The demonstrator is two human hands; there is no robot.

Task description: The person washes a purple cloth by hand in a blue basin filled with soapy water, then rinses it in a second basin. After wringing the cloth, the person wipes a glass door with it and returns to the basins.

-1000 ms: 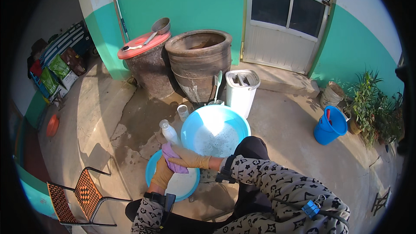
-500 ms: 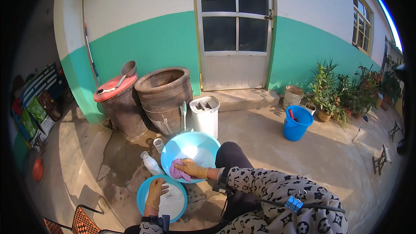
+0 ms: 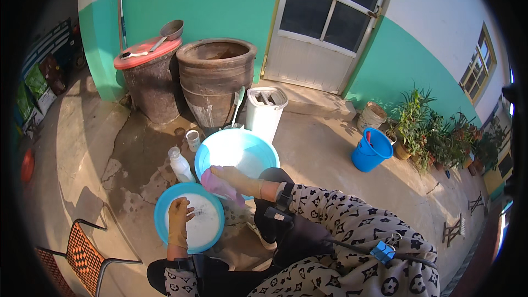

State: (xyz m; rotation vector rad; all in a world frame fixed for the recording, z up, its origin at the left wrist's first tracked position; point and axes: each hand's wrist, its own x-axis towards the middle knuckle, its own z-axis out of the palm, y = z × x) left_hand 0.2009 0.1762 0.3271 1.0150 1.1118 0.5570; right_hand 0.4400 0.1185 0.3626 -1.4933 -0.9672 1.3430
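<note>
My right hand point(image 3: 237, 179) is closed on a wet pink cloth point(image 3: 215, 185), held over the near rim of the large light-blue basin point(image 3: 263, 151) of soapy water. My left hand point(image 3: 179, 215) reaches into the smaller blue basin point(image 3: 163, 213) of white sudsy water on the ground, fingers curled down; whether it holds anything is hidden by the foam. A clear plastic bottle point(image 3: 180, 165) stands between the two basins.
A small cup point(image 3: 193, 140) sits on the wet concrete. Behind stand a large clay jar point(image 3: 215, 80), a barrel with a red lid and ladle point(image 3: 146, 55), a white bin point(image 3: 265, 111). A blue bucket point(image 3: 371, 150) and potted plants point(image 3: 434, 135) are right; an orange wire chair point(image 3: 82, 250) is lower left.
The view has swung and tilted between frames. My right hand keeps the pink cloth over the large basin, while my left hand has dropped into the small basin's suds.
</note>
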